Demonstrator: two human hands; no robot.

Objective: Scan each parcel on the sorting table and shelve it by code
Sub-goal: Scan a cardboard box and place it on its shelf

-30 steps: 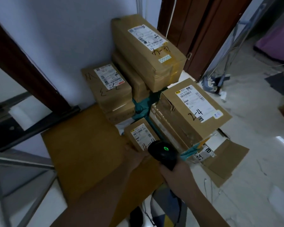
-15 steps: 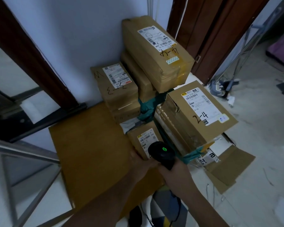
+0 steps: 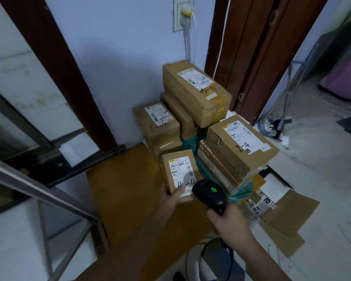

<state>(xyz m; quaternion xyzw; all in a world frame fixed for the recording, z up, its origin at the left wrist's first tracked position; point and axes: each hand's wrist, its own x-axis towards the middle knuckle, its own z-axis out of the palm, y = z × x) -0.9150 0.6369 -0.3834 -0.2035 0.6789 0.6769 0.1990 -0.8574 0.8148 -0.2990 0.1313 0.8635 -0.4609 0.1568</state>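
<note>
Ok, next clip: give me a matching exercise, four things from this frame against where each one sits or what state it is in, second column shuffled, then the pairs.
Things:
1. small brown cardboard parcel marked 4-4
2. black handheld barcode scanner
3. brown cardboard box marked 2-4
4. long brown taped cardboard box

Places or states:
A. topmost of the stack against the wall
B. gripped by the right hand, green light lit
C. right side of the pile, top of its stack
D. held at its near end by the left hand

Pairs: 1-D, 2-B, 3-C, 4-A
</note>
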